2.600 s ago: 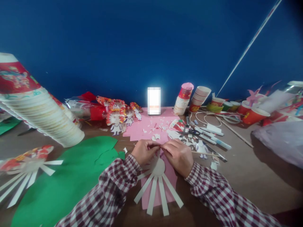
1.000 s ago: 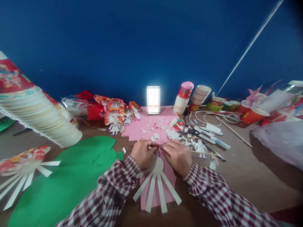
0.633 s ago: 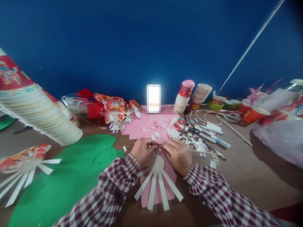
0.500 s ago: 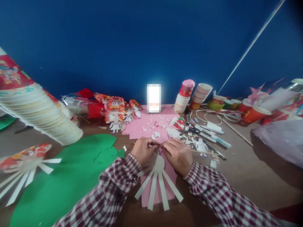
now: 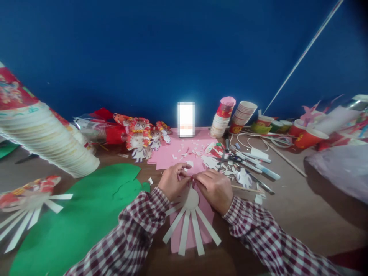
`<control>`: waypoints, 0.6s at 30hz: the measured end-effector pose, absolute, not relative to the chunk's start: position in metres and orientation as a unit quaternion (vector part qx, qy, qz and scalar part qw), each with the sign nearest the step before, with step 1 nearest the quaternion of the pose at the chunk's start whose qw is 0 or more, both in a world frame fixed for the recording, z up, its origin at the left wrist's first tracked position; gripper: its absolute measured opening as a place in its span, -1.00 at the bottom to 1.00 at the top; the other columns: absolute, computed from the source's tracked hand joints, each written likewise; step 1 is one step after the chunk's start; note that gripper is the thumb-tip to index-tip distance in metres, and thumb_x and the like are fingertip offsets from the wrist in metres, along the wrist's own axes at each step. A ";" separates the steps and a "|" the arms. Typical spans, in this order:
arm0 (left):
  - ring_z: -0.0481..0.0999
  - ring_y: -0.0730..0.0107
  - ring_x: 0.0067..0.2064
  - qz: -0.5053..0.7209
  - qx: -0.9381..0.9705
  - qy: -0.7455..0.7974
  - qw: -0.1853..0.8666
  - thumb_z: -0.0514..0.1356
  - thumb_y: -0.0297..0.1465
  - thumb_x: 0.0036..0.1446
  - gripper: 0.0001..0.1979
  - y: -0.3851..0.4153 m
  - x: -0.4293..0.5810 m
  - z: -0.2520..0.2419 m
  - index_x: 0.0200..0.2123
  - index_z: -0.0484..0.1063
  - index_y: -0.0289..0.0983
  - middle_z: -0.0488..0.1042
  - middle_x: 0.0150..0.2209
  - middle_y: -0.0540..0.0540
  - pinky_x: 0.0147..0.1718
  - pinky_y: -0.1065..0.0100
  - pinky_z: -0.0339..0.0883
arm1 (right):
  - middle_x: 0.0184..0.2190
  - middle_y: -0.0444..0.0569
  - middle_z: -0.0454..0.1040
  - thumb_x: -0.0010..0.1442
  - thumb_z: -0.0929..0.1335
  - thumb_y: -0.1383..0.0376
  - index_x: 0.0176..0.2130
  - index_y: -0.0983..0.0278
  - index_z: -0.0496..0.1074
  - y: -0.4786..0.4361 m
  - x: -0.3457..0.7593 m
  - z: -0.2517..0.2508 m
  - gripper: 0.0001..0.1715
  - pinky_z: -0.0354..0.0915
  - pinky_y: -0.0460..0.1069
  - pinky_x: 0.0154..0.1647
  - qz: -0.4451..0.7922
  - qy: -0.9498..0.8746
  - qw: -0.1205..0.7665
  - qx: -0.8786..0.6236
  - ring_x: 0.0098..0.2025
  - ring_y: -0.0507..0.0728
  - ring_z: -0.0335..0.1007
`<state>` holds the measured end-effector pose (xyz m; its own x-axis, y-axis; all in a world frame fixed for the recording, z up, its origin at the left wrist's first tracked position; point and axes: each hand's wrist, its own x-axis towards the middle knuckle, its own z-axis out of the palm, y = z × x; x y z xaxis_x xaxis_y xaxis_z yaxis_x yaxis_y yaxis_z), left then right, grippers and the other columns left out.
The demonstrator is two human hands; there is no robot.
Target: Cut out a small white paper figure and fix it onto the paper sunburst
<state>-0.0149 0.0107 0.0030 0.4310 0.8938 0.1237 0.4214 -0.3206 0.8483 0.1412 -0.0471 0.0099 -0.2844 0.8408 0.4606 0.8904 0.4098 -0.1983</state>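
Note:
In the head view, a paper cup (image 5: 190,199) cut into strips lies splayed out, its round base in the middle and several white strips fanning toward me. At its far edge my left hand (image 5: 174,183) pinches with thumb and fingertips. My right hand (image 5: 215,188) is closed in a pinch right beside it, fingertips almost touching the left ones. Both seem to grip a far strip of the cup, though the fingers hide most of it. Beneath lies a pink paper sheet (image 5: 179,245).
Green paper (image 5: 77,214) and another cut cup (image 5: 36,201) lie left, below a leaning cup stack (image 5: 54,138). Paper figures (image 5: 139,143) stand behind. Scissors (image 5: 234,158), pens (image 5: 250,165) and white scraps are at right, near more cups (image 5: 310,137). A bright blurred screen (image 5: 186,119) stands at the back.
My left index finger has lifted a little away from the thumb. Both hands stay at the cup's far edge, and the whole view has shifted slightly.

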 end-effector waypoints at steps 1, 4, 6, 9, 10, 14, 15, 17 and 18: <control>0.43 0.46 -0.45 0.304 0.760 0.433 0.376 0.14 -0.44 -0.10 -0.64 0.011 -0.015 0.002 -0.14 0.36 -0.27 0.52 -0.44 -0.02 -0.40 0.43 0.28 | -0.37 -0.04 0.46 0.14 0.24 0.36 -0.28 0.25 0.40 -0.047 0.141 0.010 -0.84 0.14 -0.05 -0.24 -0.048 -0.800 0.253 -0.542 -0.27 0.09 0.30; 0.44 0.45 -0.39 0.298 0.784 0.424 0.343 0.12 -0.44 -0.07 -0.68 0.010 -0.015 0.003 -0.17 0.42 -0.26 0.52 -0.41 -0.02 -0.33 0.43 0.28 | -0.36 -0.05 0.45 0.14 0.24 0.35 -0.30 0.24 0.40 -0.047 0.142 0.012 -0.85 0.14 -0.05 -0.22 -0.052 -0.800 0.255 -0.541 -0.26 0.09 0.29; 0.45 0.43 -0.34 0.290 0.799 0.413 0.328 0.12 -0.44 -0.07 -0.71 0.010 -0.014 0.005 -0.21 0.46 -0.25 0.53 -0.38 -0.03 -0.30 0.43 0.27 | -0.37 -0.05 0.45 0.15 0.24 0.35 -0.29 0.25 0.40 -0.047 0.142 0.013 -0.84 0.14 -0.05 -0.21 -0.056 -0.800 0.259 -0.538 -0.26 0.09 0.29; 0.46 0.39 -0.34 0.264 0.812 0.404 0.327 0.11 -0.41 -0.06 -0.77 0.010 -0.015 0.010 -0.30 0.50 -0.23 0.54 -0.40 -0.04 -0.30 0.41 0.28 | -0.38 -0.04 0.45 0.14 0.25 0.35 -0.31 0.27 0.40 -0.048 0.142 0.014 -0.85 0.15 -0.06 -0.21 -0.066 -0.799 0.261 -0.538 -0.27 0.08 0.29; 0.46 0.38 -0.35 0.256 0.814 0.403 0.331 0.10 -0.40 -0.04 -0.78 0.010 -0.015 0.012 -0.33 0.51 -0.23 0.54 -0.42 -0.04 -0.31 0.41 0.28 | -0.39 -0.04 0.44 0.14 0.25 0.35 -0.32 0.27 0.40 -0.048 0.141 0.014 -0.86 0.15 -0.06 -0.21 -0.068 -0.798 0.261 -0.540 -0.27 0.07 0.29; 0.46 0.37 -0.34 0.250 0.818 0.395 0.335 0.05 -0.36 0.02 -0.77 0.011 -0.017 0.016 -0.37 0.52 -0.19 0.54 -0.40 -0.03 -0.32 0.41 0.27 | -0.39 -0.06 0.44 0.15 0.24 0.33 -0.33 0.27 0.40 -0.048 0.140 0.013 -0.85 0.15 -0.06 -0.21 -0.072 -0.795 0.257 -0.544 -0.26 0.07 0.29; 0.45 0.37 -0.32 0.252 0.820 0.394 0.330 0.05 -0.36 0.03 -0.76 0.011 -0.017 0.015 -0.36 0.52 -0.18 0.54 -0.38 -0.03 -0.31 0.41 0.26 | -0.40 -0.05 0.44 0.16 0.24 0.33 -0.33 0.27 0.40 -0.049 0.140 0.013 -0.84 0.15 -0.06 -0.20 -0.074 -0.796 0.257 -0.544 -0.26 0.07 0.29; 0.45 0.38 -0.31 0.246 0.828 0.395 0.314 0.03 -0.35 0.05 -0.75 0.010 -0.017 0.015 -0.33 0.51 -0.16 0.54 -0.36 -0.02 -0.30 0.42 0.24 | -0.41 -0.04 0.44 0.16 0.23 0.33 -0.33 0.27 0.41 -0.049 0.140 0.013 -0.83 0.15 -0.06 -0.21 -0.079 -0.797 0.256 -0.541 -0.27 0.07 0.29; 0.44 0.38 -0.30 0.240 0.833 0.396 0.304 0.02 -0.35 0.06 -0.74 0.010 -0.017 0.015 -0.32 0.51 -0.16 0.54 -0.36 -0.02 -0.29 0.42 0.22 | -0.41 -0.04 0.44 0.16 0.23 0.33 -0.33 0.27 0.41 -0.049 0.140 0.013 -0.83 0.15 -0.06 -0.21 -0.082 -0.798 0.256 -0.540 -0.27 0.07 0.29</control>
